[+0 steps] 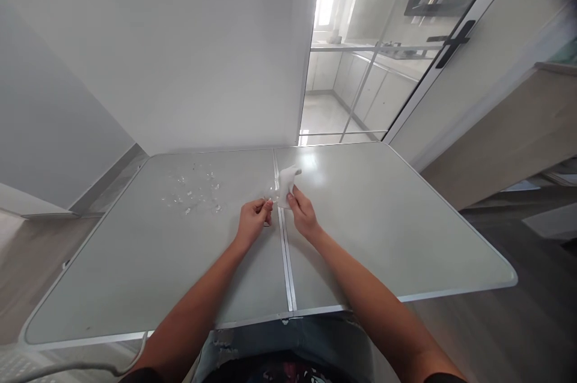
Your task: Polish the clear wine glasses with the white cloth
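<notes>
Near the table's centre seam, my left hand (pixel 255 219) pinches a small clear, shiny piece (pixel 271 193) between thumb and fingertips; its exact kind is too small to tell. Just to the right, my right hand (pixel 305 214) is closed on a white tissue (pixel 286 181), which stands up above the fingers with its top corner folded over. The tissue's lower edge is close to the clear piece, and I cannot tell whether they touch. Several small transparent pieces (pixel 189 195) lie scattered on the left half of the table, beyond my left hand.
The pale folding table (pixel 383 220) has a metal-edged seam down its middle and rounded corners. A white wall (pixel 216 70) rises behind it. At the back right is a glass door with a black handle (pixel 456 44). A cable (pixel 90 365) runs below the front left edge.
</notes>
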A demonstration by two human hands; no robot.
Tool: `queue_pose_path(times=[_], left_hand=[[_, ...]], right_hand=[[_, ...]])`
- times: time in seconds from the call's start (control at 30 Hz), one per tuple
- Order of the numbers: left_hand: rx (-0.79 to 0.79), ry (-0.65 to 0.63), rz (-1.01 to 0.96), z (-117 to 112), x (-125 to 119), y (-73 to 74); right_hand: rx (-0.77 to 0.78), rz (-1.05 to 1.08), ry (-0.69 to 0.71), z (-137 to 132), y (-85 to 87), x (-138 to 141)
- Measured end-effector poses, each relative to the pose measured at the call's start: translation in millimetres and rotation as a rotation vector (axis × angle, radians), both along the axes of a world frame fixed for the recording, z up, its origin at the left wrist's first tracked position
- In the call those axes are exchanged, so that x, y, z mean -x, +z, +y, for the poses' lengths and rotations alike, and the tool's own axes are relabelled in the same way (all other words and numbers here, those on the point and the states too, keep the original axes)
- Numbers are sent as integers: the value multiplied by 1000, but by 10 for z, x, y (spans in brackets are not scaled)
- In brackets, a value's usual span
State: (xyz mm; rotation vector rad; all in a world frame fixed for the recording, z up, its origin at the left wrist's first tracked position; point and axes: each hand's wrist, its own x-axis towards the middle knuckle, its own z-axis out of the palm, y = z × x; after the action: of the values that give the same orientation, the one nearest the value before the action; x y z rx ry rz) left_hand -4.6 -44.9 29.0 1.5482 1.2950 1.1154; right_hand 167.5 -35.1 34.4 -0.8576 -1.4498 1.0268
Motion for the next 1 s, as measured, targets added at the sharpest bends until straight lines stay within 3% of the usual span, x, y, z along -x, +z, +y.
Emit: queue_pose_path(times=[0.13, 0.23, 0.3, 0.4, 0.53, 0.63, 0.7, 0.77, 1.0], left_hand=[[-87, 17, 262, 0, 10, -55], [-246, 36, 605, -3, 54, -72], [-316, 8, 768, -9, 89, -79], [-377, -84, 827, -26, 126, -85], [-358, -116, 596, -55, 90, -61], [-250, -72, 269, -68, 8, -22], [-180, -15, 87, -59, -34, -11], [-143, 42, 34, -39, -44, -26], [-211, 86, 277, -11, 38, -66]], right_hand=[[-455, -489, 44, -5, 86, -78], [-579, -690, 102, 7, 169, -132], [-512, -681, 102, 25, 191, -149], [-192, -497, 118, 77, 176, -182], [246, 9, 70, 135, 113, -206], [392, 337, 48, 118, 37, -106], [405, 403, 75, 80, -28, 18], [359, 353, 75, 35, -89, 141], [26, -250, 37, -26, -135, 192]])
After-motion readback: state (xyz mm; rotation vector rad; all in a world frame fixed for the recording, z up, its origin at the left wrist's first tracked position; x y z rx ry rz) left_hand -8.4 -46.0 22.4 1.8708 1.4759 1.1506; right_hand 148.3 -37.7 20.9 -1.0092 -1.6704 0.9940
